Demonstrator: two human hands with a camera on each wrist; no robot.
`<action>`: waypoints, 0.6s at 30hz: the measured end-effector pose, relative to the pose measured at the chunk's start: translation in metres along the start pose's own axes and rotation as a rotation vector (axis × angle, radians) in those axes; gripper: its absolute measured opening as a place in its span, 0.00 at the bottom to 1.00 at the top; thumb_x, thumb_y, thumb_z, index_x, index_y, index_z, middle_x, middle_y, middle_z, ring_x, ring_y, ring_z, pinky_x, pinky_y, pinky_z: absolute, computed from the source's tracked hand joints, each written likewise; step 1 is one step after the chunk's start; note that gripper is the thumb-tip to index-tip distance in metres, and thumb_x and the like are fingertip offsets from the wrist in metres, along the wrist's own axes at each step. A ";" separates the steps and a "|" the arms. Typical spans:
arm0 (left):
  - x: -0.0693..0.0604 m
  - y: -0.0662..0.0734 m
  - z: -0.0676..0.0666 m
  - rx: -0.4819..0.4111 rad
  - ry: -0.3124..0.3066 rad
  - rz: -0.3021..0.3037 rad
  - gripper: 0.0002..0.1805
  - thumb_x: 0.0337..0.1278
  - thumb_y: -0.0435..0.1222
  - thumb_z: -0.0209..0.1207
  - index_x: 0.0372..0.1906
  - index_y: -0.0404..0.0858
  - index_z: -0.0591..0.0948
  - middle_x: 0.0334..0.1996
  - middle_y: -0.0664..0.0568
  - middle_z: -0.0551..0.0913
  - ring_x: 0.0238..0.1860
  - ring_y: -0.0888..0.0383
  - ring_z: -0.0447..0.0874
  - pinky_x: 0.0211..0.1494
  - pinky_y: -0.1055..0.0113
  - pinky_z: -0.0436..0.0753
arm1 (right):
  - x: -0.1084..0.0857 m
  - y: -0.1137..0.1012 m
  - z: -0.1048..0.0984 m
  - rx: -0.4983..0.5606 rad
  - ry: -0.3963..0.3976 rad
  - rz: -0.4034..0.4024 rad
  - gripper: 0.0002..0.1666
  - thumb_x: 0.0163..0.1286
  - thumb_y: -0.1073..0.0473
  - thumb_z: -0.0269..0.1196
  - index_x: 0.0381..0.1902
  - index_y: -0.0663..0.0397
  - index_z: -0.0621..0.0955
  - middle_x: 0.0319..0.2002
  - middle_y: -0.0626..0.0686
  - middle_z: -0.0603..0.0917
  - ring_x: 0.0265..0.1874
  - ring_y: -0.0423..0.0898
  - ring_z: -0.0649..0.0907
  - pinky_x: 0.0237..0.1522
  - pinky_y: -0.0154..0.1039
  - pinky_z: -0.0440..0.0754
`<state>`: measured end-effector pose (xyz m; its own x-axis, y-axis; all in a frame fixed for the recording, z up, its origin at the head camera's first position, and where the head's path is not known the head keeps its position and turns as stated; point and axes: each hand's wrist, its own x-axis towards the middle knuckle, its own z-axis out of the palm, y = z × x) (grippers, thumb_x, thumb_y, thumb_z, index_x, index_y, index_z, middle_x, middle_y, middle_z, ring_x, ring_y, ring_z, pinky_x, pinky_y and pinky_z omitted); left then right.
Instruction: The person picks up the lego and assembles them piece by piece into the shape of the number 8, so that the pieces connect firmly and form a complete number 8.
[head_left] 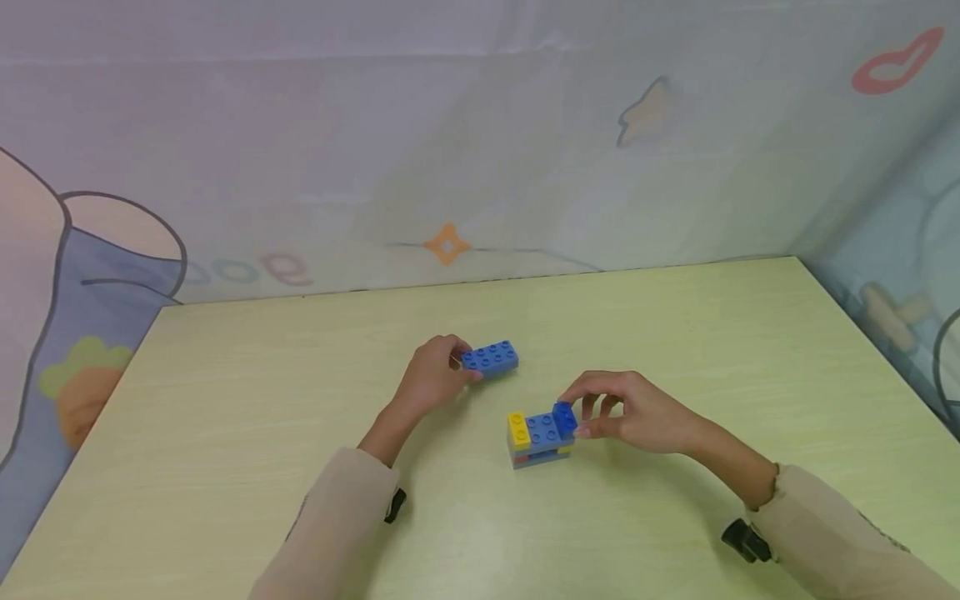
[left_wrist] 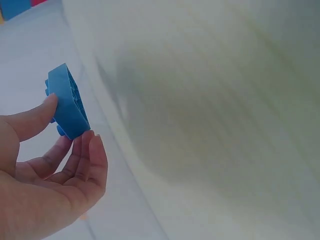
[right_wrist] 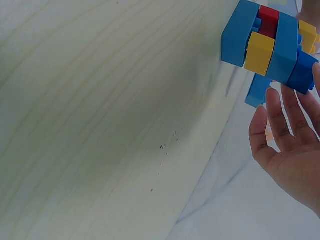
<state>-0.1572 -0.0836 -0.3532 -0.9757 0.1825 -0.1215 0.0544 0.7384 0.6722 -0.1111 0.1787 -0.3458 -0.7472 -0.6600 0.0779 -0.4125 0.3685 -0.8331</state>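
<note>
My left hand (head_left: pixel 437 375) pinches one end of a long blue building brick (head_left: pixel 491 358) between thumb and fingers. In the left wrist view that brick (left_wrist: pixel 68 102) tilts off the table, its hollow underside partly showing. On the table stands a small stack (head_left: pixel 542 460) of bricks. Two long blue layers have red (right_wrist: pixel 268 21) and yellow (right_wrist: pixel 259 53) bricks between them. On top sit a yellow brick (head_left: pixel 518 431) at the left end and a dark blue brick (head_left: pixel 566 421) at the right. My right hand (head_left: pixel 626 410) holds the dark blue brick with thumb and index finger.
The pale wooden table (head_left: pixel 247 467) reaches back to a printed cloth (head_left: pixel 300 142) hanging behind it. More of the cloth hangs along the right side. Black straps or devices (head_left: pixel 746 542) are at both sleeves.
</note>
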 end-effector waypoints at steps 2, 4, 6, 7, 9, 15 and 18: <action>-0.005 0.004 -0.001 -0.005 0.006 0.008 0.19 0.52 0.36 0.63 0.48 0.32 0.76 0.40 0.45 0.76 0.41 0.51 0.73 0.45 0.61 0.74 | 0.000 0.000 0.000 0.000 -0.001 0.002 0.15 0.58 0.65 0.64 0.45 0.59 0.79 0.39 0.49 0.79 0.35 0.44 0.77 0.37 0.37 0.76; -0.010 0.008 -0.003 -0.014 0.013 0.028 0.18 0.52 0.36 0.63 0.47 0.32 0.77 0.40 0.45 0.76 0.41 0.52 0.74 0.44 0.61 0.74 | 0.000 0.000 0.000 -0.002 -0.002 0.005 0.15 0.58 0.65 0.64 0.45 0.59 0.79 0.39 0.49 0.79 0.35 0.44 0.77 0.37 0.37 0.76; -0.016 0.012 -0.005 -0.030 0.018 0.052 0.18 0.52 0.36 0.63 0.47 0.32 0.77 0.40 0.46 0.77 0.41 0.52 0.74 0.44 0.61 0.74 | 0.000 0.000 0.000 -0.004 -0.001 0.008 0.15 0.58 0.65 0.64 0.45 0.59 0.79 0.38 0.49 0.79 0.35 0.45 0.77 0.37 0.37 0.76; -0.019 0.014 -0.006 -0.035 0.019 0.064 0.18 0.52 0.36 0.63 0.47 0.32 0.77 0.41 0.46 0.77 0.41 0.52 0.74 0.43 0.61 0.74 | 0.000 -0.001 0.000 -0.006 -0.002 0.010 0.15 0.58 0.66 0.64 0.45 0.59 0.79 0.38 0.49 0.79 0.35 0.45 0.77 0.37 0.37 0.76; -0.025 0.018 -0.007 -0.045 0.021 0.086 0.18 0.52 0.36 0.63 0.47 0.32 0.77 0.40 0.47 0.77 0.41 0.53 0.74 0.42 0.61 0.75 | 0.000 -0.001 0.000 -0.010 -0.002 0.010 0.15 0.58 0.66 0.64 0.45 0.59 0.79 0.38 0.49 0.79 0.35 0.45 0.77 0.37 0.37 0.77; -0.045 0.032 -0.008 -0.070 0.007 0.133 0.17 0.52 0.37 0.63 0.46 0.34 0.77 0.40 0.50 0.77 0.42 0.52 0.74 0.40 0.63 0.75 | 0.000 -0.001 0.000 -0.016 -0.004 0.002 0.15 0.58 0.66 0.64 0.45 0.59 0.79 0.39 0.50 0.80 0.35 0.46 0.77 0.37 0.37 0.77; -0.055 0.037 -0.008 -0.081 -0.007 0.150 0.16 0.53 0.36 0.62 0.46 0.34 0.76 0.40 0.50 0.76 0.42 0.52 0.74 0.40 0.63 0.74 | 0.000 0.000 -0.001 -0.018 -0.005 -0.003 0.15 0.58 0.66 0.64 0.45 0.60 0.79 0.39 0.50 0.80 0.35 0.46 0.77 0.37 0.37 0.77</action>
<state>-0.1031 -0.0713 -0.3153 -0.9564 0.2915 -0.0200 0.1819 0.6478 0.7398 -0.1115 0.1787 -0.3451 -0.7431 -0.6647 0.0777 -0.4240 0.3779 -0.8230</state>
